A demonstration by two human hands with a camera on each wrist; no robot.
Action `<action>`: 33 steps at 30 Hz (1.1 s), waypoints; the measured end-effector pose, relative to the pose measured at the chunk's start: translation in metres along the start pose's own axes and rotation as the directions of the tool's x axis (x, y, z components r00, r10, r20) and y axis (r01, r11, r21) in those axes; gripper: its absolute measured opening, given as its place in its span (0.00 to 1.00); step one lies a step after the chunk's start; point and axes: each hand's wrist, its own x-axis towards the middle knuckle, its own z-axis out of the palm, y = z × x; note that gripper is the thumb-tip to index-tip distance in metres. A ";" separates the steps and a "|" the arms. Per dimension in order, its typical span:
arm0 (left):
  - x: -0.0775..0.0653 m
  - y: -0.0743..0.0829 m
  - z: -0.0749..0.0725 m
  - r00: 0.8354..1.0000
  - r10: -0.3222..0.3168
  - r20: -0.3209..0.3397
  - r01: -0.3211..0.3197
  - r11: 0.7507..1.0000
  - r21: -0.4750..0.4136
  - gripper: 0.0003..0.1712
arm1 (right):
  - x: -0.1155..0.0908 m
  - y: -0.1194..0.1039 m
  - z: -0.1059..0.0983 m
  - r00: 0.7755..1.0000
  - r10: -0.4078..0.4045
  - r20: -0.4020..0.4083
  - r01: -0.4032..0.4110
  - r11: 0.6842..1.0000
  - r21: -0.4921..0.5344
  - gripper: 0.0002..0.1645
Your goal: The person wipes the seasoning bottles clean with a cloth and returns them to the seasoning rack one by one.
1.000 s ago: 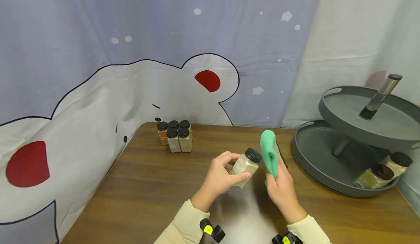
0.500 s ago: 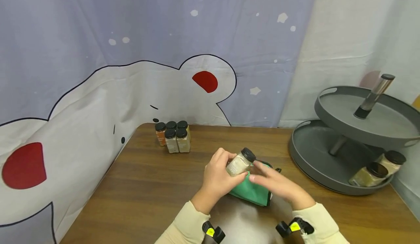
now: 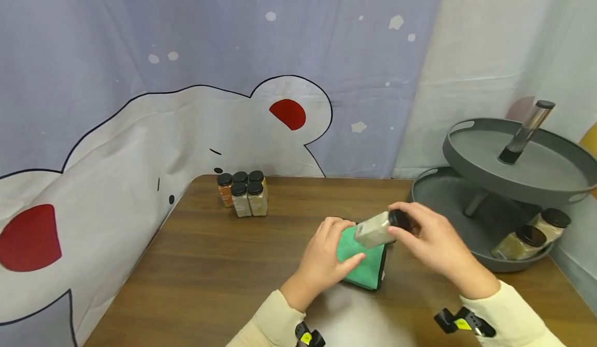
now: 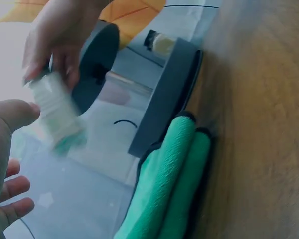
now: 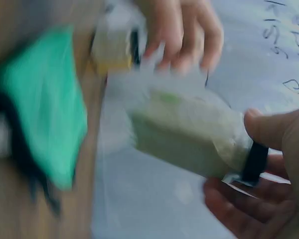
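A spice jar [image 3: 373, 230] with pale contents and a black lid is tilted on its side in the air. My right hand [image 3: 431, 241] grips it by the lid end, thumb on one side and fingers on the other in the right wrist view. Just left of the jar is my left hand [image 3: 324, 259], its fingers spread and apart from it; the left wrist view shows the gap. Below the jar, a folded green cloth [image 3: 366, 272] with black edging lies on the table. The jar [image 5: 184, 132] is blurred in the right wrist view.
A grey two-tier round tray [image 3: 466, 145] stands at the right. Two spice jars [image 3: 520, 241] lean in its lower tier. Several black-lidded jars [image 3: 249, 202] stand grouped at the back left of the wooden table [image 3: 224, 269]. A printed curtain [image 3: 210, 129] hangs behind.
The right hand laid the green cloth down and took the jar by its lid. The left hand released the jar. The jar has moved right, its lid now pointing right.
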 end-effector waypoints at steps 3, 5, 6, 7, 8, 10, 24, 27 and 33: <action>0.002 -0.003 -0.005 1.000 -0.030 0.007 0.030 0.999 -0.045 0.27 | -0.013 0.020 -0.026 0.975 -0.152 -0.161 0.104 0.956 -0.276 0.27; 0.003 -0.005 -0.005 1.000 -0.026 -0.005 0.026 0.999 -0.048 0.23 | -0.023 0.036 -0.042 0.958 -0.221 -0.183 0.135 0.910 -0.392 0.30; 0.004 -0.006 -0.006 1.000 -0.020 -0.011 0.020 0.999 -0.049 0.21 | -0.028 0.044 -0.049 0.953 -0.244 -0.179 0.146 0.887 -0.438 0.34; 0.005 -0.006 -0.006 1.000 -0.011 -0.018 0.010 0.999 -0.046 0.19 | -0.032 0.052 -0.054 0.949 -0.265 -0.170 0.156 0.864 -0.479 0.38; 0.005 -0.007 -0.006 1.000 -0.003 -0.024 0.002 0.999 -0.048 0.18 | -0.037 0.059 -0.059 0.947 -0.282 -0.156 0.166 0.842 -0.514 0.42; 0.006 -0.008 -0.005 0.999 0.009 -0.031 -0.011 0.999 -0.053 0.17 | -0.047 0.072 -0.065 0.944 -0.306 -0.122 0.185 0.800 -0.571 0.43; -0.002 -0.017 -0.010 0.998 0.015 0.056 -0.019 0.998 0.061 0.07 | -0.061 0.139 -0.072 0.993 -0.108 0.050 0.117 0.804 -0.583 0.34; -0.002 -0.019 -0.009 0.998 0.020 0.056 -0.024 0.997 0.070 0.06 | -0.063 0.146 -0.073 0.994 -0.094 0.063 0.113 0.813 -0.571 0.34; 0.001 -0.018 -0.009 0.998 0.020 0.066 -0.025 0.997 0.072 0.04 | -0.068 0.153 -0.075 0.994 -0.073 0.079 0.104 0.825 -0.555 0.35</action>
